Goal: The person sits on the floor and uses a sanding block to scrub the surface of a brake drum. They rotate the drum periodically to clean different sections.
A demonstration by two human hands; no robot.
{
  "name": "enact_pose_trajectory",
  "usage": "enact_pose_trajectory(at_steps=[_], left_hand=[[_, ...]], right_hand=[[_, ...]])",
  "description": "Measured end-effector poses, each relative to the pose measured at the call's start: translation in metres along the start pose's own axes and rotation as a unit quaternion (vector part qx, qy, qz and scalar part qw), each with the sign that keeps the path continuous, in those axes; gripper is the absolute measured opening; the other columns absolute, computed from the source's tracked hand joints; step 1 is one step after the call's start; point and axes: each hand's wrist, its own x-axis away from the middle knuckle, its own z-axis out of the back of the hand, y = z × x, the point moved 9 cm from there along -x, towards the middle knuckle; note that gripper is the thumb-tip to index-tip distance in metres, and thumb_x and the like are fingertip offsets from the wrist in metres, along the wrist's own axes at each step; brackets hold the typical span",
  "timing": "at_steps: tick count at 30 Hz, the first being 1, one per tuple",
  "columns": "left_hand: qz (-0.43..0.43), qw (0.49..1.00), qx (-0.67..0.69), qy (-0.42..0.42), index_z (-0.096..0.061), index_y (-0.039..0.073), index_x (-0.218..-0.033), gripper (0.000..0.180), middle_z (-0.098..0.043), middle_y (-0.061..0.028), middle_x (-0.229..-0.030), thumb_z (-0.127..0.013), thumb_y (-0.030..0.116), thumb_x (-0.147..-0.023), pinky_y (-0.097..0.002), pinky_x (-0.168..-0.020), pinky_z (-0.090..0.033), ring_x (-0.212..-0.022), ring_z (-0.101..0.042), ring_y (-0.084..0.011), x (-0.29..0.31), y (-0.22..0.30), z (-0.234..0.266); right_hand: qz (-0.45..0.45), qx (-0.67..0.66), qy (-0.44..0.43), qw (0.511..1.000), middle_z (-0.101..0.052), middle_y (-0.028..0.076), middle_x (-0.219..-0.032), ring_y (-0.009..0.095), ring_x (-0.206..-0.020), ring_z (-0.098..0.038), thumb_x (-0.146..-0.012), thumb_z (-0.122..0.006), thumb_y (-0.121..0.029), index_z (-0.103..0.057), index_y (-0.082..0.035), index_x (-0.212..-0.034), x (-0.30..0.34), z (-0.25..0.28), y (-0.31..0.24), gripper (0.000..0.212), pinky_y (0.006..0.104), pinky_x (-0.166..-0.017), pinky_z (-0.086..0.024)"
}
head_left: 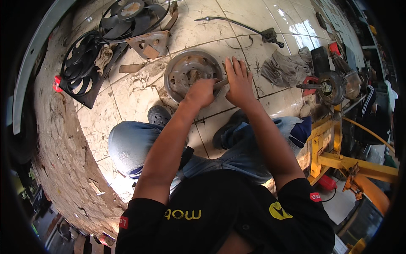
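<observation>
Fingers of the left hand (201, 93) were closed in a fist around a thin strip (221, 84), whose other end reached the right hand (240, 86). That hand's fingers were open and straight; whether they pressed on the strip could not be told. The wheel (188, 70) lay flat on the floor (139, 95), partly covered in view by the left hand.

A loose fist might have let the strip twist or slip, driving the knuckles against the wheel. If the strip had a sharp edge, the open right palm could have been scraped. With no hand seen clamping it, the wheel might have slid under a hard push and struck the left shoe (159, 115) just beside it.

Beyond the wheel, a bracket (148, 44) and a scrap (131, 68) limited room on the far left, with fans (80, 59) behind them. A cable (237, 22) lay farther out. To the right, a rag (287, 67), a hub (332, 88) and a yellow frame (323, 158) narrowed the space.
</observation>
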Motion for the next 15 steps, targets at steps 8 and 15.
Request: enact_pose_trajectory(at_steps=[8,15], left_hand=[[0.007,1.0,0.028,-0.012,-0.064,0.009,-0.128,0.052,-0.068,-0.0214,-0.115,-0.059,0.002,-0.077,-0.0451,-0.097,-0.05,-0.111,-0.063,-0.0371,0.001,0.009,0.007],[0.011,1.0,0.015,-0.007,-0.064,0.008,-0.127,0.05,-0.067,-0.0218,-0.118,-0.058,0.001,-0.077,-0.0444,-0.1,-0.048,-0.115,-0.061,-0.0358,-0.002,0.004,0.011]], right_hand=[[0.057,-0.068,0.009,0.996,-0.017,0.026,-0.161,0.049,-0.149,-0.012,-0.069,-0.052,0.009,-0.01,-0.003,-0.157,-0.006,0.002,0.027,0.099,0.0609,-0.118,-0.017],[0.012,-0.031,0.03,0.999,-0.016,0.026,-0.161,0.046,-0.15,-0.013,-0.075,-0.058,0.004,-0.014,0.0,-0.155,0.01,0.002,0.009,0.092,0.0621,-0.118,-0.015]])
